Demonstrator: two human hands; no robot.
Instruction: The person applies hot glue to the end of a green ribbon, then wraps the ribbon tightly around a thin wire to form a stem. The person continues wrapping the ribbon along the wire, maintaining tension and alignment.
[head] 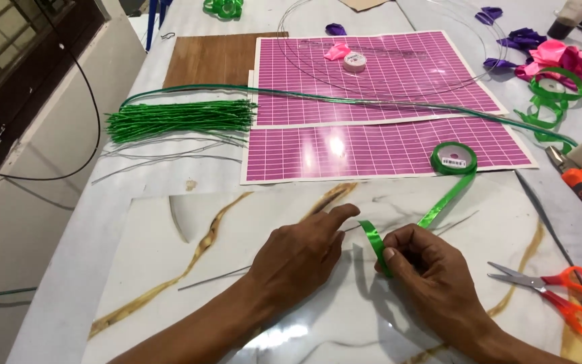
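Glossy green ribbon (374,244), looped over wire (217,276)

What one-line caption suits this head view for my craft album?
Right hand wraps green ribbon around thin wire pinned by left hand; orange scissors nearby.

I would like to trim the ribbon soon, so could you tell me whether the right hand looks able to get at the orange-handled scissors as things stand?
Probably yes. The scissors lie in the open on the marble board, just right of the right hand, with nothing between them. But its fingers are pinching the green ribbon, which it would likely have to release first.
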